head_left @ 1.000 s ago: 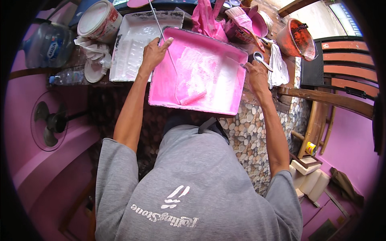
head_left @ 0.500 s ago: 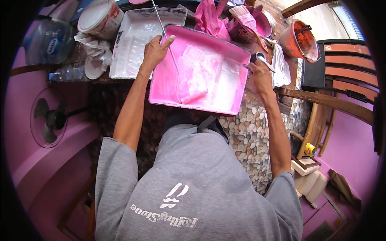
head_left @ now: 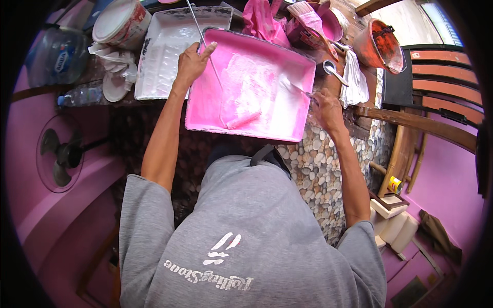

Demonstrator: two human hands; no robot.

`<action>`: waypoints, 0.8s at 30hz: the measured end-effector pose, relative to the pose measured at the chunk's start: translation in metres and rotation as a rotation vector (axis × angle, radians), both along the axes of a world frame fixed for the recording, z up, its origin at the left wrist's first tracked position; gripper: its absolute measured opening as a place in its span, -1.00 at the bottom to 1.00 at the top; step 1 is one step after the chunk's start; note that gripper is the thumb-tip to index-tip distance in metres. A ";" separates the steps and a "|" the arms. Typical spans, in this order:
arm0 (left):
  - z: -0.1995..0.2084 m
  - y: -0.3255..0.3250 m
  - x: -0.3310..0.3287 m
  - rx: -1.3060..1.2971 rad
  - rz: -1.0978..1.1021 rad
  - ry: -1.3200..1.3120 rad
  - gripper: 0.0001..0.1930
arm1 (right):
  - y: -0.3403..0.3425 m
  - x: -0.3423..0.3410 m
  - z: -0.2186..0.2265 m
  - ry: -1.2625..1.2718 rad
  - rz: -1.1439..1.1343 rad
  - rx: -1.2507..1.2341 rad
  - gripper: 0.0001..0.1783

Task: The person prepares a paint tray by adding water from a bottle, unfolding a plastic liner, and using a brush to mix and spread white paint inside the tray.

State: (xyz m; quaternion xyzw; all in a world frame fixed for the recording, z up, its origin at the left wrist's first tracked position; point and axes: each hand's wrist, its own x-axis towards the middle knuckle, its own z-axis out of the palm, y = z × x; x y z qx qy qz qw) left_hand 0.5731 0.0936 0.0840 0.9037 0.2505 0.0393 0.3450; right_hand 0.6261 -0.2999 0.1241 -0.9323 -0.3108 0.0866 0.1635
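A pink-coated paint tray [head_left: 197, 115] is tilted toward me at the table's front edge, with white and pink paint inside. My left hand [head_left: 192, 65] is closed on its left rim, thumb over the edge beside the long metal rod of a paint roller. The pink roller head [head_left: 243, 120] rests in the tray's near part. At the right rim, my right hand [head_left: 326, 109] is closed round a thin-handled tool [head_left: 300, 90], whose tip reaches into the white paint. The tool's exact kind is unclear.
A second, white-coated tray [head_left: 141, 82] stands left, beside a white bucket [head_left: 120, 23], a crumpled cloth [head_left: 115, 60] and a bottle [head_left: 81, 96]. Paintbrushes [head_left: 306, 14], a tape roll [head_left: 328, 66], a white rag [head_left: 355, 82] and an orange-stained bucket [head_left: 377, 49] lie right. A fan [head_left: 61, 154] is at left.
My right hand has moved down along the right rim, and its tool now reaches farther into the tray over the white paint. My left hand keeps its hold; the view has shifted slightly.
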 end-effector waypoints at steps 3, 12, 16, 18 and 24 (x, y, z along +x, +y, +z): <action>-0.002 0.001 0.000 0.009 0.001 0.008 -0.32 | -0.009 -0.030 0.002 0.039 0.024 -0.049 -0.78; -0.002 -0.001 0.000 0.022 0.011 -0.005 -0.30 | -0.015 -0.103 0.019 0.143 -0.050 -0.137 -0.87; -0.003 0.001 0.000 0.026 0.007 0.020 -0.29 | -0.015 -0.118 0.023 0.176 -0.144 -0.075 -0.85; -0.004 -0.002 0.000 0.059 0.017 -0.018 -0.29 | -0.019 -0.122 0.015 0.200 -0.184 0.031 -0.82; -0.004 0.001 0.003 0.045 -0.004 -0.028 -0.29 | -0.014 -0.110 0.018 0.215 -0.307 0.212 -0.77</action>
